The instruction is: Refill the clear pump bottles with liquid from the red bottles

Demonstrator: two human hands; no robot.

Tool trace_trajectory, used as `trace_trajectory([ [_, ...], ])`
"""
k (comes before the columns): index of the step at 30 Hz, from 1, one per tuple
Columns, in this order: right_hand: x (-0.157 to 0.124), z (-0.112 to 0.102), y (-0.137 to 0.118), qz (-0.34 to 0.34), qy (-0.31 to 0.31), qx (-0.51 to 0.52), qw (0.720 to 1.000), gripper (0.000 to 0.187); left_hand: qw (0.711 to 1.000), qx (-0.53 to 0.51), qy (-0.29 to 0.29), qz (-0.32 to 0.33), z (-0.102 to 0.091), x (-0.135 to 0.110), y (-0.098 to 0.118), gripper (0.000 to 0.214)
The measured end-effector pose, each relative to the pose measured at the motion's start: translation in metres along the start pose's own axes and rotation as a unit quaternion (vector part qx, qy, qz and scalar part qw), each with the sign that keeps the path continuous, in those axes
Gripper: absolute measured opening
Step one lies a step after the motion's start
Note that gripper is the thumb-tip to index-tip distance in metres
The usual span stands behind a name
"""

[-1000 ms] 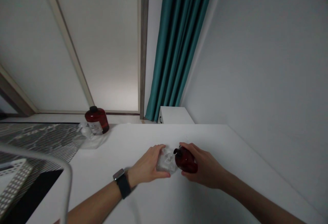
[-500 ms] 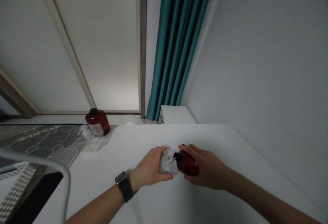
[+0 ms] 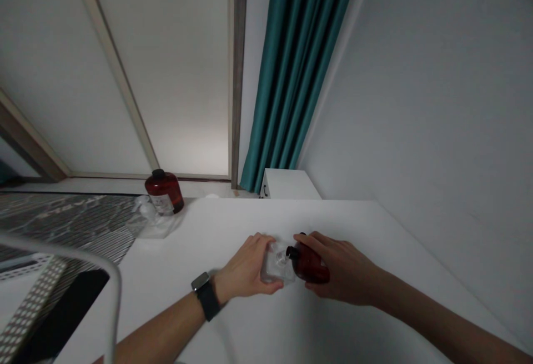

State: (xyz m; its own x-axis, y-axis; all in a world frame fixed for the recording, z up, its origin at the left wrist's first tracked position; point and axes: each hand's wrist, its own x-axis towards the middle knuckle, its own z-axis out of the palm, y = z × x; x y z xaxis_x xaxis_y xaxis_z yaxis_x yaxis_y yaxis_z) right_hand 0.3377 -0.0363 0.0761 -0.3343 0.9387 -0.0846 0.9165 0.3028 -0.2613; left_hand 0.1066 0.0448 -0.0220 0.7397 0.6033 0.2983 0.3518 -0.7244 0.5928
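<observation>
My left hand (image 3: 250, 267) is closed around a clear, squarish bottle (image 3: 275, 268) on the white table (image 3: 200, 325). The round opening on top of this bottle faces up. In my right hand (image 3: 341, 267) is a dark red bottle (image 3: 310, 264), tipped on its side with its black neck (image 3: 292, 252) pointing left, right over the clear bottle's opening. Whether liquid is flowing cannot be made out. A dark smartwatch (image 3: 205, 295) is on my left wrist.
At the table's far left corner stands another red bottle (image 3: 165, 192) with a black cap, beside a clear container with a white pump top (image 3: 146, 208). A white curved tube (image 3: 112, 275), a white perforated basket (image 3: 35, 303) and a black flat object (image 3: 77, 308) are at left. A wall rises on the right.
The view has shifted slightly, so everything sits a little further right. Both hands keep hold of their bottles, and the red bottle stays tipped at the clear one's opening.
</observation>
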Motion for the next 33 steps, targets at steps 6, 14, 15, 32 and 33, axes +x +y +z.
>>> trace_trajectory([
  [6,0.0,-0.003,-0.001,0.0,-0.009,-0.006,1.0,0.082,0.999,-0.045,0.002,-0.023,-0.001,0.0,0.0,0.07],
  [14,0.001,-0.008,-0.004,0.007,-0.017,-0.015,1.0,0.082,0.997,-0.067,0.013,-0.032,0.001,0.001,0.001,0.069],
  [15,0.002,-0.009,-0.005,0.006,-0.018,-0.014,1.0,0.081,0.997,-0.067,0.012,-0.032,0.001,0.001,0.001,0.069],
  [32,0.005,-0.014,-0.008,-0.01,-0.021,-0.04,0.999,0.078,0.995,-0.089,0.004,-0.041,-0.002,0.002,0.003,0.064],
  [33,0.005,-0.015,-0.009,-0.012,-0.022,-0.042,0.999,0.078,0.995,-0.088,0.002,-0.042,-0.002,0.002,0.003,0.064],
])
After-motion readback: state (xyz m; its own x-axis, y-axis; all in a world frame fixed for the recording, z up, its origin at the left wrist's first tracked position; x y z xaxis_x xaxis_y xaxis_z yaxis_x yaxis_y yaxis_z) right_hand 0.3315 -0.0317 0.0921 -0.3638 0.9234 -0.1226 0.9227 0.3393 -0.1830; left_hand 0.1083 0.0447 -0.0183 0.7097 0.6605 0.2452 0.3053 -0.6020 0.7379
